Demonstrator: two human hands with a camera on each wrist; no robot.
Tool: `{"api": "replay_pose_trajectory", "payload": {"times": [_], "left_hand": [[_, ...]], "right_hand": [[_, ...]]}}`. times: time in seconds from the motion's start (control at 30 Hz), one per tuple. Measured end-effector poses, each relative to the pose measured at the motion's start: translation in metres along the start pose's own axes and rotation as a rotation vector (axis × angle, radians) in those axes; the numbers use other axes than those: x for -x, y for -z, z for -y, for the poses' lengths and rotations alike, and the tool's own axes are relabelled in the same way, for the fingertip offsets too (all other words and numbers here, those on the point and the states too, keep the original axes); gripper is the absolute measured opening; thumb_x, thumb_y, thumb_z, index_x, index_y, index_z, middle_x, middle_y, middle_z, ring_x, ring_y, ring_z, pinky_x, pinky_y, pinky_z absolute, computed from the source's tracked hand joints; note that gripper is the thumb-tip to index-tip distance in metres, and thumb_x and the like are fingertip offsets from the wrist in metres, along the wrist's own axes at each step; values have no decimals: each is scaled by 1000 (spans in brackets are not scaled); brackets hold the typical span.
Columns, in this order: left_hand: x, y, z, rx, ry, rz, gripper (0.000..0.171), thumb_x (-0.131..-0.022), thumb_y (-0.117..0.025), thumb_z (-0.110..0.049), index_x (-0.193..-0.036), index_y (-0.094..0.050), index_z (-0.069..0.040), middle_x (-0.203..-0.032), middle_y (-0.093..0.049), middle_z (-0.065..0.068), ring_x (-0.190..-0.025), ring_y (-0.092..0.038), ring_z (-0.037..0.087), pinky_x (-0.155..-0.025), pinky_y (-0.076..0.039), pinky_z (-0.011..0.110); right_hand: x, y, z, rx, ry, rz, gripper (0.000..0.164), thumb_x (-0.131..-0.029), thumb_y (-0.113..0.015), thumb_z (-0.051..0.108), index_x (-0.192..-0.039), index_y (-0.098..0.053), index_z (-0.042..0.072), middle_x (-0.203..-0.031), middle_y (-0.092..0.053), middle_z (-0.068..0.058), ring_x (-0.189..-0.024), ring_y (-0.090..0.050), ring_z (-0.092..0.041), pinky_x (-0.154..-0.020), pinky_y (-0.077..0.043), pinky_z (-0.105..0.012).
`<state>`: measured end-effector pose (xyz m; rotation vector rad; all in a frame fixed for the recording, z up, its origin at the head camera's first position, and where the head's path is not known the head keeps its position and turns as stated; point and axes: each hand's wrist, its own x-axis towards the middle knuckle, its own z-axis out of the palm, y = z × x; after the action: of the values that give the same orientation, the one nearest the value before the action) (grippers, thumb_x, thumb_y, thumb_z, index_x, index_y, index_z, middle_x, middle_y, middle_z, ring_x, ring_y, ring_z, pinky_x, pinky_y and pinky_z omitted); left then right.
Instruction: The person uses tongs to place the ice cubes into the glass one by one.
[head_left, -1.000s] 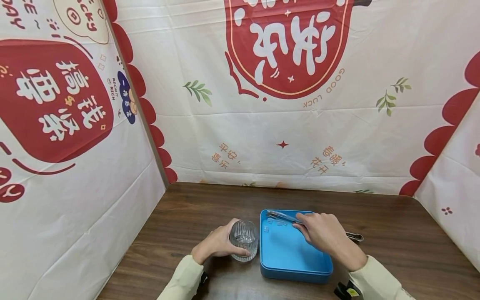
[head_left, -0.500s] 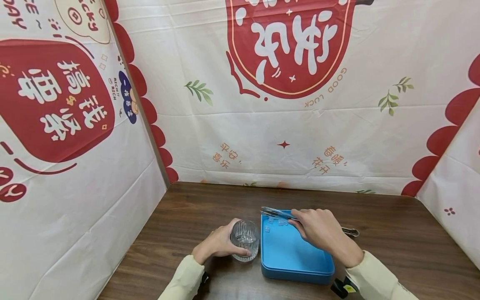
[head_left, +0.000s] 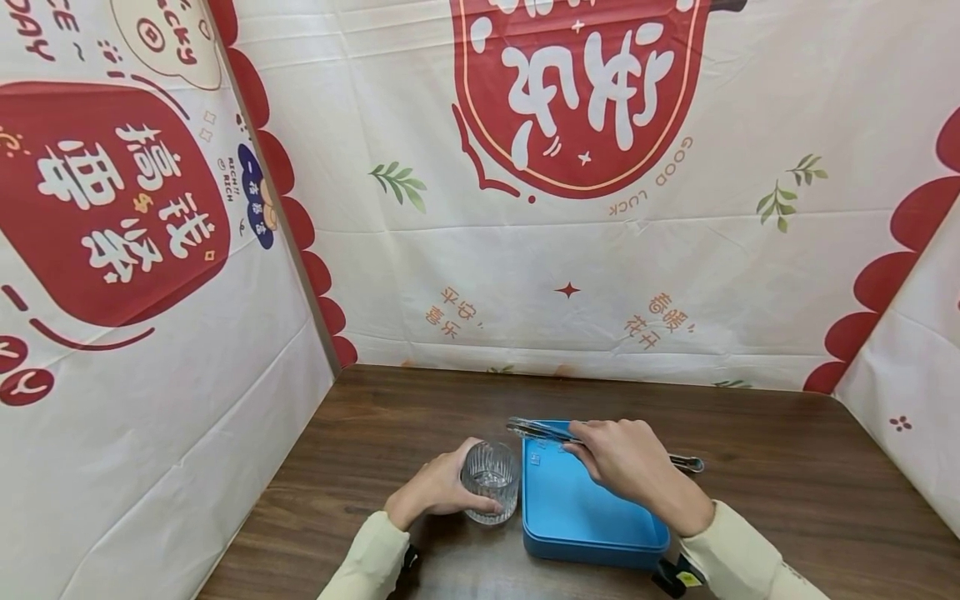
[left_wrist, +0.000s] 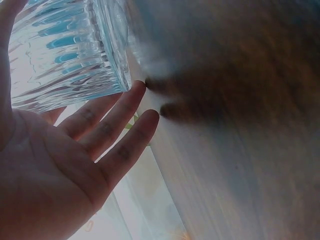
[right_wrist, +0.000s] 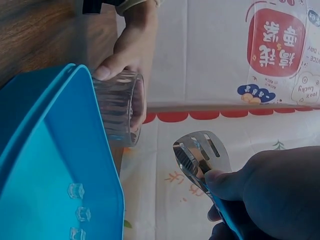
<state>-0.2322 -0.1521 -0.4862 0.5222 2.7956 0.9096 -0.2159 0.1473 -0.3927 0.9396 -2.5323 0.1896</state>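
Gripping ribbed glass (head_left: 492, 477) in left hand (head_left: 437, 483) beside blue tray (head_left: 581, 510); clamping metal tongs (head_left: 535, 430) in right hand (head_left: 621, 458) over tray's far-left corner.

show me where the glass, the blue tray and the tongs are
Glass (head_left: 495, 485): head view, on the ribbed wall facing the camera
Blue tray (head_left: 588, 510): head view, on the bare inside floor
Tongs (right_wrist: 219, 161): right wrist view, on the slotted metal end

Right hand (head_left: 624, 458) has shifted left, so the tongs (head_left: 536, 431) (front end over the blue tray (head_left: 581, 508) a second ago) now poke out past its left edge, closer to the glass (head_left: 491, 483).
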Motion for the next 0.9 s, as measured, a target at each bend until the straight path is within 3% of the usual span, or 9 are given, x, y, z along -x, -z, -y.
{"api": "replay_pose_trajectory", "payload": {"times": [0.43,0.9], "left_hand": [[1,0,1,11,-3,0,91,-64,-82,-67,-137,-44,-28,-110,-65,-5,-95,-61,15,-79,-50,40],[1,1,0,46,3,16,88,-65,-83,-64,-137,-44,-29,-109,-63,-7,-93,-59,12,-78,-50,38]], "right_hand": [[-4,-6,9,11,45,15,23,-92,-70,31,-77,-55,21,-53,-37,12,-44,-34,-2,-42,-24,-20],[-6,-12,15,-48,28,68,20,-94,-67,30,-81,-56,20,-57,-41,11,-44,-30,-2,-41,-23,-20]]}}
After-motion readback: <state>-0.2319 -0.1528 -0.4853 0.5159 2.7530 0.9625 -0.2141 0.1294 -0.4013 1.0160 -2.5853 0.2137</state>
